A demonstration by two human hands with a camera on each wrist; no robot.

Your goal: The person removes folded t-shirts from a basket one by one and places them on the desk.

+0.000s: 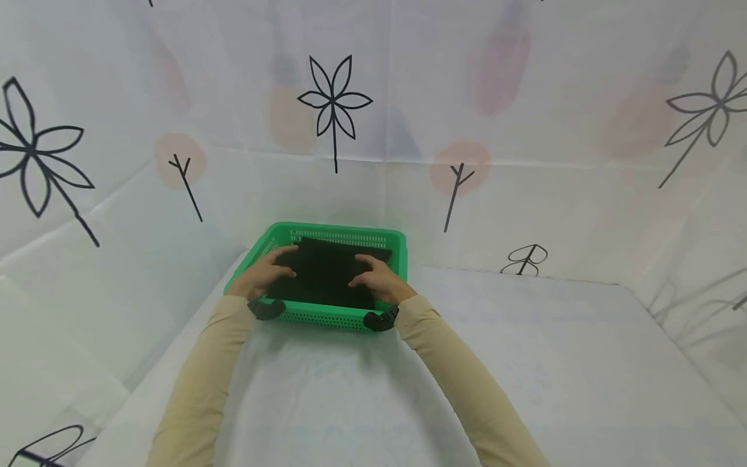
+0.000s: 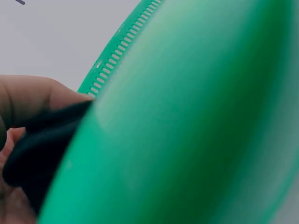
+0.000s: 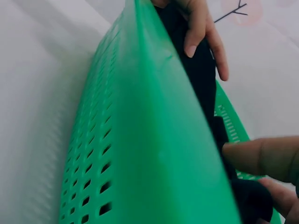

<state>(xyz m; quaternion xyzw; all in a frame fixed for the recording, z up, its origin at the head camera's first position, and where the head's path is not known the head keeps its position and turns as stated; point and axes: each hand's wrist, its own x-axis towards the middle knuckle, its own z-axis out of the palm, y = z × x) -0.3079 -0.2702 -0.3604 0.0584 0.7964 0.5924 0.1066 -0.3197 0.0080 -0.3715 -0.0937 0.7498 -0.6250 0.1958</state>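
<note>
Two hands: both lie on a folded black cloth (image 1: 329, 272) inside a green perforated plastic basket (image 1: 327, 316), seen from the head camera.
Left hand (image 1: 265, 272): at 9 o'clock of the cloth, fingers spread flat across its left edge, thumb by the basket's left rim; the left wrist view shows a finger against dark fabric just behind the green wall.
Right hand (image 1: 379, 280): at 4 o'clock of the cloth, fingers laid over its right part; the right wrist view shows fingers (image 3: 201, 32) curled onto the black fabric along the basket's inner wall.
Cloth: lies flat in the basket, filling most of its floor.
Basket: sits at 12 o'clock on the white tabletop (image 1: 525, 363), close to the back wall.
Backdrop: white sheet (image 1: 525, 97) printed with black line flowers and pale pink spots.
Sleeves: beige (image 1: 467, 383), with dark wrist straps at both cuffs.
</note>
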